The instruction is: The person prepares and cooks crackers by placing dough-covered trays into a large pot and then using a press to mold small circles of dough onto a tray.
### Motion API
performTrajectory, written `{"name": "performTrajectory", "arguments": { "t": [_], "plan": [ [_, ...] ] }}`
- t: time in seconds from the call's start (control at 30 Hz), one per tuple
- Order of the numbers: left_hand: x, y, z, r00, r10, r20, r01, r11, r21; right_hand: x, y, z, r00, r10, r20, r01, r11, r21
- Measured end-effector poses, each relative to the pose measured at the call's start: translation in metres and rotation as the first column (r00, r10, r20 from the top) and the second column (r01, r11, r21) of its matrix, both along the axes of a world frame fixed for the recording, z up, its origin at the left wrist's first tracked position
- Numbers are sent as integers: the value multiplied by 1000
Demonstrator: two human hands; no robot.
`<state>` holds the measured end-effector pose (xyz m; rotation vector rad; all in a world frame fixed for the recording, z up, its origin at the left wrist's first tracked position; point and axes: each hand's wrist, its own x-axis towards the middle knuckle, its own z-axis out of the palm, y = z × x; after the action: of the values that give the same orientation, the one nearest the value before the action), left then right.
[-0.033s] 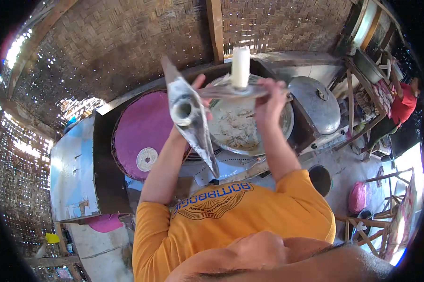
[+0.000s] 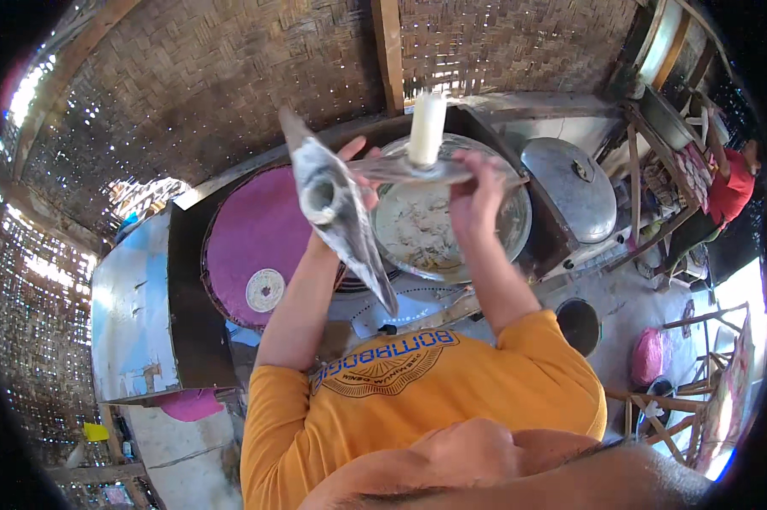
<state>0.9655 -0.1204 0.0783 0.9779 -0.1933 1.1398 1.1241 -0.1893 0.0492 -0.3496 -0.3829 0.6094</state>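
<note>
My left hand [image 2: 362, 161] grips a winged metal piece with a round, hollow cup [image 2: 320, 197] in its middle; it looks like the body of a hand press. Its pointed arms slant from upper left to lower right and hide part of that hand. My right hand [image 2: 478, 189] is closed on the crossbar of a second piece, a plunger [image 2: 426, 136] whose white cylinder stands up from the bar. The bar's left end reaches the fingers of my left hand. Below both pieces sits a wide metal basin [image 2: 417, 223] holding a whitish, sticky dough or batter.
Left of the basin lies a round purple-covered tray [image 2: 251, 221] with a white perforated disc [image 2: 265, 290] on it. A lidded metal pot [image 2: 570, 191] stands at the right. A dark bucket [image 2: 578, 326] is on the floor. A person in red [image 2: 730, 194] is at far right.
Both hands have shifted slightly left with their pieces. The plunger's white cylinder now sits a little lower and tilts slightly.
</note>
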Motion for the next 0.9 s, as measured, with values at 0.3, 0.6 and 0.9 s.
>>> {"name": "performTrajectory", "arguments": {
  "t": [0.3,0.6,0.9],
  "plan": [
    [-3,65,-23,995,17,-95,-16,1000,8,167,50,-127,-565,654,503,803,577,152],
    [16,97,-54,908,189,-374,-144,979,145,238,83,-105,-642,760,103,728,646,-229],
    [40,137,-60,756,293,-585,-115,940,323,256,131,-124,-782,580,229,477,793,-378]
  ]
}}
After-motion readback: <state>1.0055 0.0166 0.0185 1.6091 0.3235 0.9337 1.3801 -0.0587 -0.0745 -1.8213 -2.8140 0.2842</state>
